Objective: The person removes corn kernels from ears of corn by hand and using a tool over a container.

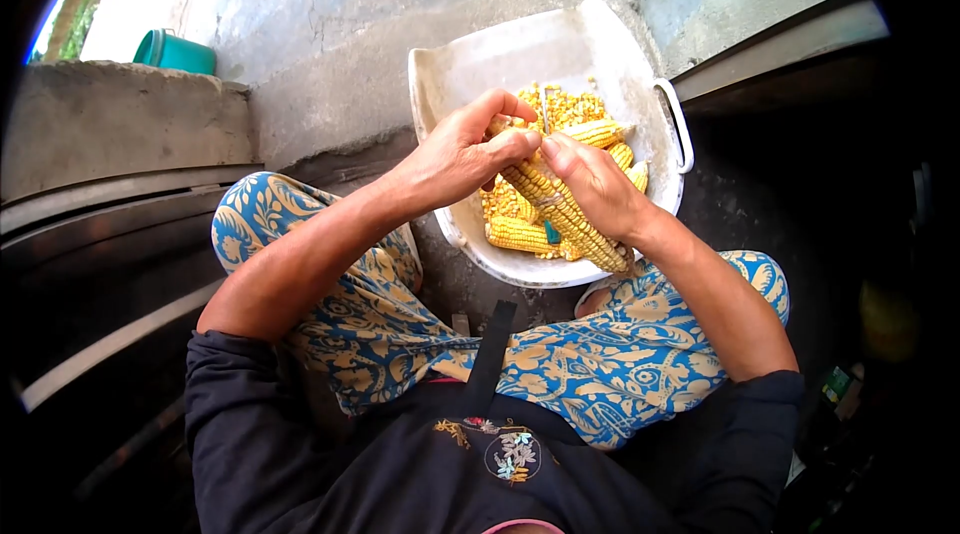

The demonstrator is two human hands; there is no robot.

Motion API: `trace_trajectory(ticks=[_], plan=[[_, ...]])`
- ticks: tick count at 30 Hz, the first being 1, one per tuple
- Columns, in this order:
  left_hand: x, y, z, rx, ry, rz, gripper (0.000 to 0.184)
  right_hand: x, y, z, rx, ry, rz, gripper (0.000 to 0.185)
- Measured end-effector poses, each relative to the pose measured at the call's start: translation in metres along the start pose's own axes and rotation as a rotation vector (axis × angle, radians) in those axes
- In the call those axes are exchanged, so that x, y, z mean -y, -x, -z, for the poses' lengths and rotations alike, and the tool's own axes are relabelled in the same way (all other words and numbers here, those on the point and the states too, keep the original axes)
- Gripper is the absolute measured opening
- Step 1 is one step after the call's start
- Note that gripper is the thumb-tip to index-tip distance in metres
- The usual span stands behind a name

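Observation:
Both my hands are over a white basin [510,49] and closed around one yellow corn cob [565,214], which slants down to the right with its kernels on. My left hand [465,149] grips the cob's upper end, thumb on top. My right hand [600,184] lies along its side, its thumb pressed close to the left thumb; its other fingers are hidden. A thin grey rod [546,109] sticks up beside the thumbs; what holds it is unclear. Loose kernels [570,109] and several cobs [515,232] lie in the basin. A small teal piece [552,232] shows beside the held cob.
The basin has a side handle [680,124] and stands between my knees, which are in patterned blue trousers [610,354]. A low concrete ledge [125,119] is at the left, with a green bucket [178,53] behind it. Dark floor surrounds the basin at the right.

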State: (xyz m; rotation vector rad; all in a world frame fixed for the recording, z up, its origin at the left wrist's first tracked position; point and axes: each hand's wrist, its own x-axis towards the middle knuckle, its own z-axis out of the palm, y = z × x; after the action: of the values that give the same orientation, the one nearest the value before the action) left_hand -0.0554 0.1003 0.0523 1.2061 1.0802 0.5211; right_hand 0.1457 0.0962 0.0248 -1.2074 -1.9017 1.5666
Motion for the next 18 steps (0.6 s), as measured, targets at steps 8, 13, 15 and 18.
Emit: trace_trajectory(ticks=[8, 13, 15, 18], plan=[[-0.007, -0.005, 0.0, 0.006, 0.05, 0.034, 0.039, 0.007, -0.003, -0.002, 0.062, -0.302, -0.034, 0.055], [-0.004, -0.006, -0.002, -0.07, 0.048, -0.025, 0.047, 0.016, -0.007, 0.002, 0.091, -0.205, -0.091, 0.07], [-0.004, -0.006, -0.004, -0.055, 0.049, -0.019, 0.046, 0.014, -0.006, 0.003, 0.054, -0.134, -0.103, 0.069], [-0.003, -0.005, -0.001, -0.037, 0.064, 0.013, 0.044, 0.022, -0.007, 0.001, 0.033, -0.112, -0.067, 0.065]])
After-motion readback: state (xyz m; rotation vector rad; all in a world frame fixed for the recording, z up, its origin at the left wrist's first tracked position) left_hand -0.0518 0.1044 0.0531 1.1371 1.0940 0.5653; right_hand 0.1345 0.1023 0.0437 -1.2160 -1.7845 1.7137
